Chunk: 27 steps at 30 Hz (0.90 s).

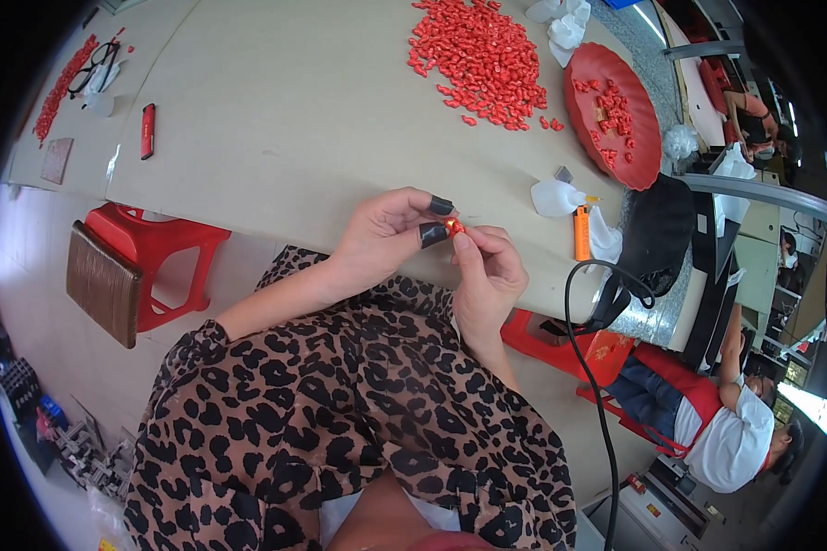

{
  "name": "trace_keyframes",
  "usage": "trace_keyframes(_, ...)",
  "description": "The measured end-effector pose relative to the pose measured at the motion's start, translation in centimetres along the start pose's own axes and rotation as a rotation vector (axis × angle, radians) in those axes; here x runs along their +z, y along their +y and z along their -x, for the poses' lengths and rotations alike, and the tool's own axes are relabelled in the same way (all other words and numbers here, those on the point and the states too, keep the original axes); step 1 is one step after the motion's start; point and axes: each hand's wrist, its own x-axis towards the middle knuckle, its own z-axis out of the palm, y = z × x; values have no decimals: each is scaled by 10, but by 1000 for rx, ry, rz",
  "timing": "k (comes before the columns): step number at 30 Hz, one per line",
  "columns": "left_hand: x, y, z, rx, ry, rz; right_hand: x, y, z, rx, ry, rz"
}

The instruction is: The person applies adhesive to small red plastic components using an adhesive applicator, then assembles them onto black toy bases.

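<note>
In front of my chest, at the table's near edge, both hands meet on a small shiny red-and-gold piece (pixel 455 226). My left hand (pixel 381 231) pinches it from the left, with black coverings on the tips of its thumb and forefinger. From the right, my right hand (pixel 489 275) grips the same piece between thumb and fingers. Its exact kind is too small to tell. Farther off lies a large heap of small glossy red pieces (pixel 478 60). A red scalloped plate (pixel 648 110) to its right carries more of them.
Right of my hands are a white squeeze bottle (pixel 556 197), an orange lighter (pixel 582 233), crumpled tissue (pixel 605 237) and a black bag (pixel 662 230) with a cable. A red lighter (pixel 148 131) and glasses (pixel 92 69) lie left. Red stools (pixel 170 248) flank the table; people sit at right.
</note>
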Motion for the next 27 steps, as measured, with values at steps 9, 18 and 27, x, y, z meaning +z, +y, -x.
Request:
trace_keyframes(9,-1,-3,2,-14,19,-45,-1,-4,-4,44,-6,69)
trace_keyframes(18,1,-3,1,-24,39,-87,-6,-11,-9,73,-51,215)
trace_keyframes(27,3,-2,1,-18,55,-97,-7,-17,-12,19,-90,330)
